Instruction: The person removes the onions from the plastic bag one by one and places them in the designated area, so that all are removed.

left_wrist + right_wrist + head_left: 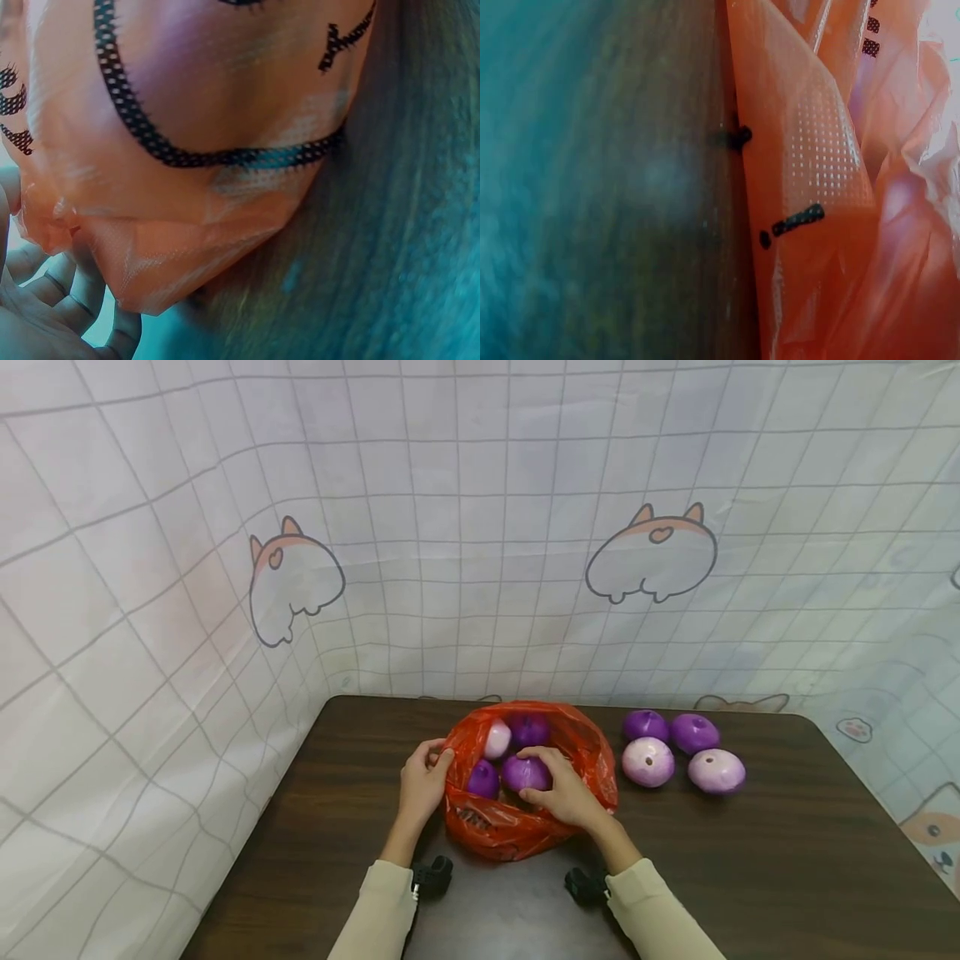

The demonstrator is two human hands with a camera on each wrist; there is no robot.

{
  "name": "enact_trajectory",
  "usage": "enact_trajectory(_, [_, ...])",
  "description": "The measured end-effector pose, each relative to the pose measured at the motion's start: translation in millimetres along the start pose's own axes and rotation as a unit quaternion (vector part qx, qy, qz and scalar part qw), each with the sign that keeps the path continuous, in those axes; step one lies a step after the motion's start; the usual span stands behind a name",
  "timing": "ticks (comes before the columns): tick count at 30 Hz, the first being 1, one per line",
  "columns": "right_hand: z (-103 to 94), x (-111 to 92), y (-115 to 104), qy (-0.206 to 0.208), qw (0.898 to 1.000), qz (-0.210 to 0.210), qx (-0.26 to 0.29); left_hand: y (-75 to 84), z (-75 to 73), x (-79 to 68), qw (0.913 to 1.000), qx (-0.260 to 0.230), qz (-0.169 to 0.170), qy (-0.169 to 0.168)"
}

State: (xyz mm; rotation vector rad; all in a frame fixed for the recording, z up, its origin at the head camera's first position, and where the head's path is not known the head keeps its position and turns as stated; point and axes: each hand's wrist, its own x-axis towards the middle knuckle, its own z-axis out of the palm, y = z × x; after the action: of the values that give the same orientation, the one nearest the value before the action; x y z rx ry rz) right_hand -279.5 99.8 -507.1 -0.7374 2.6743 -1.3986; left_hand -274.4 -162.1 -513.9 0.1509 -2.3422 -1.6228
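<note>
A red plastic bag [517,847] sits on the table with its mouth spread wide. My left hand [423,781] pinches the bag's left rim; in the left wrist view its fingers [82,289] lie against the bag's thin, printed film [195,262]. Reaching in over the right rim, my right hand [566,789] holds a purple toy onion [525,772] between thumb and fingers. Around it in the bag lie a dark purple onion [483,779], a pale one [498,739] and another purple one [530,729]. The right wrist view has only the bag's side [810,262]; the hand is hidden there.
Right of the bag several more onions stand in a loose group: two purple ones [694,732] behind, two pale ones [648,762] with small holes in front. The dark wooden table [787,843] ends at a white gridded cloth [465,568] at the back.
</note>
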Motion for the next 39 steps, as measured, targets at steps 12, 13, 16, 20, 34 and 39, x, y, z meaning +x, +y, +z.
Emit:
enact_trajectory(12, [-6.6,-1.2,0.3,-0.041,0.999,-0.013,-0.011,-0.8,2.0,2.4,1.0,0.0,0.005,-0.003])
enact_trajectory(13, [-6.8,-1.3,0.3,-0.045,0.999,-0.017,-0.014,-0.8,1.7,1.9,1.0,0.0,0.005,-0.003])
enact_trajectory(16, [-6.6,-1.4,0.5,-0.051,0.998,-0.028,-0.016,-0.8,1.0,0.8,1.0,0.0,0.006,-0.001])
enact_trajectory(20, [-6.9,-1.9,0.3,-0.057,0.998,-0.034,-0.02,-0.6,-0.2,-0.3,1.0,0.001,0.007,0.003])
enact_trajectory(34, [-13.5,-0.6,-8.6,-0.054,0.998,-0.037,-0.016,0.5,-0.9,1.1,0.9999,0.001,0.012,0.003])
enact_trajectory(39, [-19.9,-3.7,-12.8,-0.046,0.998,-0.03,-0.016,2.1,0.0,-0.8,1.0,0.003,0.009,0.001])
